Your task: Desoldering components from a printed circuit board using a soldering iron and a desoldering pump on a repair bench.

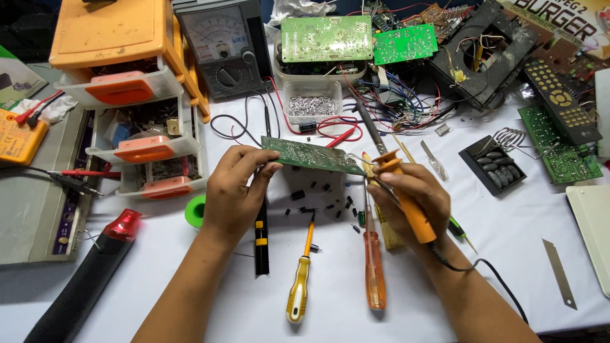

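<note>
Screwdrivers [337, 270] on white table [508, 254] (cluttered) | fingers: left circuit board [311, 155], right soldering iron [406, 200]

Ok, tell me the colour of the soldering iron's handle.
Orange, on the soldering iron in the right hand; the head view shows it.

A yellow screwdriver [298, 289] and an orange screwdriver [374, 270] lie on the white table [330, 317]. Orange drawers [136, 95] stand at the left. A grey meter [223, 47] sits behind. A remote [562, 101] lies at the right. A red-tipped tool [89, 273] rests nearby.
</note>
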